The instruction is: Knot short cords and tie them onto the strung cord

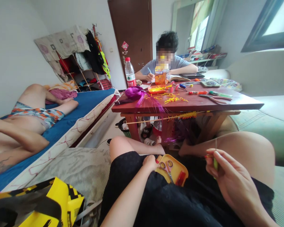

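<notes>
On my lap lies a shallow yellow tray with a pair of scissors and a small red item in it. My left hand is closed at the tray's left edge; its fingertips are partly hidden, but it seems to grip the rim. My right hand, raised over my right thigh, pinches a small green-handled tool. A thin shaft or wire sticks up above those fingers, and a small red bit shows beside them. Its exact kind is unclear.
The table ahead carries purple strands, yellow twisted pieces, pliers and bottles. A stick with yellow pieces runs along its front. Across it a person writes; another person lies on the bed at left.
</notes>
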A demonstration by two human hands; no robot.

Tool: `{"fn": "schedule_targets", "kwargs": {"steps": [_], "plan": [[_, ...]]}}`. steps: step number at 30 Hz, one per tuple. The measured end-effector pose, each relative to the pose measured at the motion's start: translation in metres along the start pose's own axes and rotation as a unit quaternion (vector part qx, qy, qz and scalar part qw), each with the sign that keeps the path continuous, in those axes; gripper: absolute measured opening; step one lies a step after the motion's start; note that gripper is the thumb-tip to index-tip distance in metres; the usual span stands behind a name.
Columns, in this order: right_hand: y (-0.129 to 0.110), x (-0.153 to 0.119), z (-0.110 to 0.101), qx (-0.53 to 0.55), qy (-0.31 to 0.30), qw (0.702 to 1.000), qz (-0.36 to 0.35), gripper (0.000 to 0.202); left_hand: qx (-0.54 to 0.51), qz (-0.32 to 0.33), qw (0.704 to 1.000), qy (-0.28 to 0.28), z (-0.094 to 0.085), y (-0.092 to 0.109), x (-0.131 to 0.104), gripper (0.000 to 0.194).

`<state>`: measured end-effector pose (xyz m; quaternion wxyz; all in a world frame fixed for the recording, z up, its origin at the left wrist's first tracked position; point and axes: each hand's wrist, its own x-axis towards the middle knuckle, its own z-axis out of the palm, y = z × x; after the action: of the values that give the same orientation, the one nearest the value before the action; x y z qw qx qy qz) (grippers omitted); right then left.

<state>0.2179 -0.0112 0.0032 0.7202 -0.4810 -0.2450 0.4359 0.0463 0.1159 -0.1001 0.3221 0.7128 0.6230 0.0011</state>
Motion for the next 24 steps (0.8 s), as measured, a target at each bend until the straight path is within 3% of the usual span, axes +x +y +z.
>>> {"fn": "schedule_targets", "kwargs": {"steps": [3,6,9,12,14,16,18,21,24], "plan": [[0.006,0.0,0.003,-0.008,-0.004,1.0,0.004,0.024,-0.064,-0.005,0.998,0.017,-0.012,-0.01,0.003,0.028],[0.008,-0.002,0.004,-0.025,-0.015,1.0,0.011,0.025,-0.134,-0.009,0.988,0.075,-0.037,-0.023,-0.005,0.027],[0.006,-0.007,0.005,-0.041,-0.044,0.998,0.018,0.027,-0.206,0.002,0.968,0.14,-0.068,-0.03,-0.031,0.026],[0.001,-0.014,0.011,-0.05,-0.09,0.994,0.041,0.027,-0.259,0.059,0.95,0.166,-0.087,-0.017,-0.074,0.035],[-0.002,-0.017,0.017,-0.052,-0.121,0.989,0.061,0.029,-0.269,0.124,0.945,0.137,-0.09,0.003,-0.105,0.033],[-0.005,-0.019,0.021,-0.057,-0.144,0.985,0.072,0.03,-0.212,0.27,0.939,0.033,-0.087,0.027,-0.13,0.031],[-0.006,-0.02,0.02,-0.064,-0.153,0.984,0.072,0.03,-0.156,0.332,0.929,-0.039,-0.083,0.045,-0.147,0.029],[-0.007,-0.024,0.014,-0.095,-0.164,0.981,0.049,0.029,-0.256,0.319,0.905,-0.121,-0.078,0.052,-0.155,0.028],[-0.014,-0.034,0.013,-0.2,-0.217,0.955,-0.032,0.032,-0.407,0.24,0.87,-0.144,-0.07,0.046,-0.152,0.045]]}}
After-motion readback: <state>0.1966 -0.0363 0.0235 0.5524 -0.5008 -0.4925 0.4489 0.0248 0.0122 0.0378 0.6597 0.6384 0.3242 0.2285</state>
